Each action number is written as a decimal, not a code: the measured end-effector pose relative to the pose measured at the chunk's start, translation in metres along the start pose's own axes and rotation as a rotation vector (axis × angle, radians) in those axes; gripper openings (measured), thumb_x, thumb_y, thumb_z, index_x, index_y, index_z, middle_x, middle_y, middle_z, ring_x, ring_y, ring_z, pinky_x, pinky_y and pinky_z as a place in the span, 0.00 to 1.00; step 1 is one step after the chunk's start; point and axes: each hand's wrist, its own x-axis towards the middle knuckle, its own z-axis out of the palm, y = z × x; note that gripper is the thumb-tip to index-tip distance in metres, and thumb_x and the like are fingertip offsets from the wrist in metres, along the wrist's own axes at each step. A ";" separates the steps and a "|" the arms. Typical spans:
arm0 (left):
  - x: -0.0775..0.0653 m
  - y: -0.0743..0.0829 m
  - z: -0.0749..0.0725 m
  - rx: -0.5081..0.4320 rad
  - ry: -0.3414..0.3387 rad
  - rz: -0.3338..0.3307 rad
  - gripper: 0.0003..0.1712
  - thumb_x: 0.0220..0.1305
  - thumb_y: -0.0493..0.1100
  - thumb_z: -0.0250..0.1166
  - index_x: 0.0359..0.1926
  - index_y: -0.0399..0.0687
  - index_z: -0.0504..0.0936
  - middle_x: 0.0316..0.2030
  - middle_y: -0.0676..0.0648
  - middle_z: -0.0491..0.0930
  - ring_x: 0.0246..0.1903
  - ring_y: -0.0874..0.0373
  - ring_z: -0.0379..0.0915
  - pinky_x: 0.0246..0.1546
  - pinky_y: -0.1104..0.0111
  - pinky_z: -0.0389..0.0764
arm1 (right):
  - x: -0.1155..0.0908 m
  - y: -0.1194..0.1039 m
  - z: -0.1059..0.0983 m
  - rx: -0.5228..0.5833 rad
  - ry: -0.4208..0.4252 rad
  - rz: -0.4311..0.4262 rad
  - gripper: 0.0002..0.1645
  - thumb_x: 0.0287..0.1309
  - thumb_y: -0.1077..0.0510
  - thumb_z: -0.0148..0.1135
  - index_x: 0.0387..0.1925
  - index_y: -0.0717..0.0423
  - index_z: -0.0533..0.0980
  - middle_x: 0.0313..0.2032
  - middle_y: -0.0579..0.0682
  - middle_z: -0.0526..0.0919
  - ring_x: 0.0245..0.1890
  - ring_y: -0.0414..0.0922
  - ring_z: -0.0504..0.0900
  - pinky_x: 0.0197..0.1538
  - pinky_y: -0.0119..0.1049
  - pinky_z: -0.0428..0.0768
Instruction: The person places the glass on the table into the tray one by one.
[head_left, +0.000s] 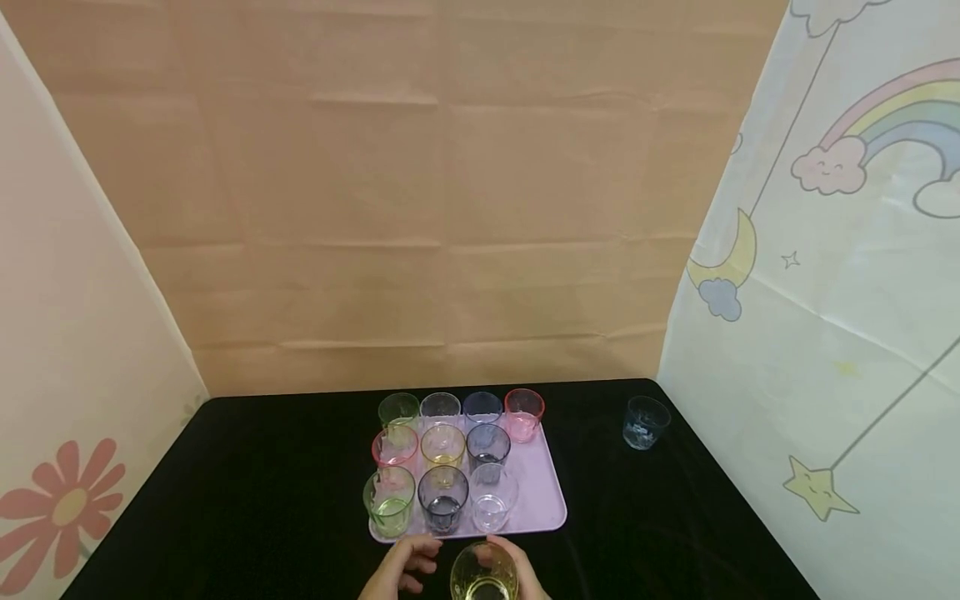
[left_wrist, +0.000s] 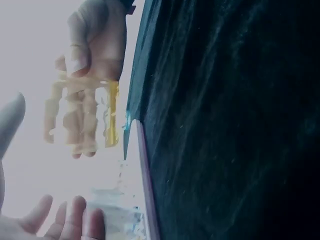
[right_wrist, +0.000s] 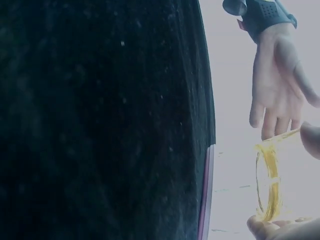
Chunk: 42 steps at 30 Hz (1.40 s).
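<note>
My right hand (head_left: 528, 577) grips a yellow-tinted glass (head_left: 484, 572) at the front of the table, near the bottom of the head view. In the left wrist view, the thumb and fingers of that hand wrap this see-through glass (left_wrist: 113, 112) from its two sides. My left hand (head_left: 405, 567) is just left of the glass, apart from it and holding nothing, fingers loosely bent. The right wrist view has the left palm (right_wrist: 277, 85) facing the camera. Beyond both hands lies a pink tray (head_left: 538, 487) carrying rows of tinted tumblers.
On the tray, a green glass (head_left: 390, 504), a grey glass (head_left: 443, 500) and a clear glass (head_left: 492, 500) form the front row. A lone clear glass (head_left: 645, 423) stands right of the tray on the black tablecloth (head_left: 262, 492). Patterned side walls and a brown backdrop (head_left: 442, 192) surround the table.
</note>
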 end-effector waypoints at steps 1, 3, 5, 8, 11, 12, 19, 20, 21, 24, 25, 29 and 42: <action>-0.004 0.009 0.001 -0.004 0.043 -0.096 0.29 0.57 0.40 0.74 0.57 0.37 0.74 0.47 0.45 0.75 0.42 0.63 0.76 0.35 0.70 0.79 | 0.001 -0.005 -0.001 -0.025 -0.004 -0.007 0.37 0.73 0.59 0.52 0.78 0.43 0.53 0.68 0.42 0.68 0.67 0.39 0.68 0.65 0.32 0.71; -0.008 0.042 0.000 -0.023 0.137 -0.214 0.22 0.56 0.37 0.74 0.46 0.33 0.74 0.38 0.48 0.75 0.33 0.63 0.75 0.30 0.71 0.78 | 0.005 -0.011 -0.005 -0.065 -0.030 -0.052 0.40 0.71 0.63 0.52 0.79 0.51 0.49 0.70 0.44 0.66 0.68 0.39 0.66 0.66 0.32 0.69; -0.010 0.049 -0.002 -0.023 0.226 -0.311 0.16 0.59 0.38 0.73 0.42 0.37 0.75 0.32 0.48 0.75 0.27 0.60 0.75 0.27 0.71 0.78 | 0.005 -0.015 -0.011 -0.068 -0.048 -0.063 0.41 0.71 0.64 0.51 0.79 0.55 0.47 0.72 0.46 0.64 0.70 0.39 0.64 0.68 0.31 0.67; -0.012 0.049 -0.011 0.026 0.360 -0.372 0.12 0.61 0.36 0.69 0.40 0.37 0.75 0.29 0.49 0.76 0.24 0.58 0.76 0.24 0.69 0.79 | 0.007 -0.016 -0.023 -0.052 -0.097 -0.103 0.41 0.71 0.61 0.50 0.78 0.59 0.45 0.74 0.47 0.61 0.72 0.41 0.62 0.69 0.33 0.67; -0.011 0.044 -0.026 0.115 0.458 -0.436 0.10 0.61 0.34 0.66 0.41 0.36 0.75 0.29 0.48 0.77 0.24 0.55 0.76 0.22 0.66 0.79 | 0.009 -0.025 -0.035 -0.055 -0.107 -0.075 0.44 0.67 0.63 0.54 0.77 0.59 0.45 0.74 0.47 0.60 0.72 0.42 0.62 0.66 0.35 0.70; -0.010 0.041 -0.032 0.139 0.482 -0.455 0.10 0.62 0.34 0.65 0.43 0.35 0.75 0.30 0.47 0.77 0.24 0.54 0.77 0.21 0.64 0.79 | 0.008 -0.031 -0.037 -0.063 -0.088 -0.030 0.46 0.64 0.66 0.56 0.77 0.58 0.46 0.73 0.46 0.61 0.71 0.41 0.63 0.66 0.36 0.71; 0.003 0.017 -0.074 0.173 0.520 -0.544 0.23 0.68 0.33 0.62 0.60 0.24 0.72 0.43 0.36 0.80 0.33 0.53 0.80 0.29 0.60 0.85 | 0.007 -0.081 -0.043 -0.272 0.158 0.441 0.50 0.54 0.74 0.67 0.70 0.62 0.49 0.65 0.53 0.69 0.63 0.30 0.69 0.57 0.33 0.77; 0.004 0.014 -0.078 0.164 0.513 -0.548 0.24 0.69 0.33 0.61 0.62 0.24 0.72 0.44 0.36 0.80 0.35 0.53 0.81 0.30 0.60 0.85 | 0.007 -0.085 -0.044 -0.294 0.182 0.475 0.49 0.54 0.73 0.68 0.69 0.65 0.49 0.64 0.58 0.68 0.62 0.30 0.69 0.56 0.33 0.77; 0.005 0.011 -0.081 0.156 0.505 -0.547 0.24 0.69 0.33 0.61 0.62 0.24 0.72 0.45 0.36 0.81 0.35 0.53 0.81 0.31 0.60 0.86 | 0.008 -0.087 -0.046 -0.306 0.209 0.500 0.48 0.54 0.72 0.69 0.68 0.67 0.49 0.62 0.63 0.68 0.61 0.30 0.70 0.56 0.33 0.78; 0.006 0.004 -0.084 0.132 0.465 -0.536 0.23 0.69 0.33 0.61 0.61 0.23 0.72 0.44 0.36 0.81 0.36 0.53 0.81 0.33 0.60 0.86 | 0.009 -0.091 -0.051 -0.356 0.265 0.512 0.49 0.51 0.72 0.71 0.67 0.68 0.50 0.60 0.71 0.67 0.60 0.30 0.71 0.54 0.32 0.79; 0.007 0.002 -0.084 0.128 0.453 -0.538 0.23 0.69 0.32 0.62 0.61 0.22 0.73 0.43 0.37 0.82 0.36 0.53 0.81 0.33 0.59 0.86 | 0.009 -0.091 -0.053 -0.374 0.275 0.511 0.50 0.51 0.71 0.71 0.67 0.68 0.50 0.60 0.72 0.67 0.60 0.29 0.70 0.54 0.31 0.79; 0.009 -0.004 -0.080 0.135 0.416 -0.557 0.21 0.65 0.31 0.64 0.57 0.23 0.76 0.40 0.41 0.83 0.35 0.54 0.80 0.33 0.60 0.86 | 0.010 -0.090 -0.061 -0.432 0.321 0.536 0.51 0.50 0.70 0.73 0.67 0.66 0.51 0.61 0.71 0.68 0.59 0.26 0.70 0.54 0.28 0.77; 0.011 -0.008 -0.066 0.192 0.455 -0.475 0.18 0.58 0.30 0.70 0.50 0.27 0.81 0.36 0.45 0.84 0.29 0.55 0.78 0.22 0.62 0.80 | 0.023 -0.061 -0.092 -0.651 0.465 0.667 0.49 0.46 0.70 0.78 0.63 0.63 0.56 0.59 0.62 0.77 0.60 0.59 0.77 0.58 0.35 0.77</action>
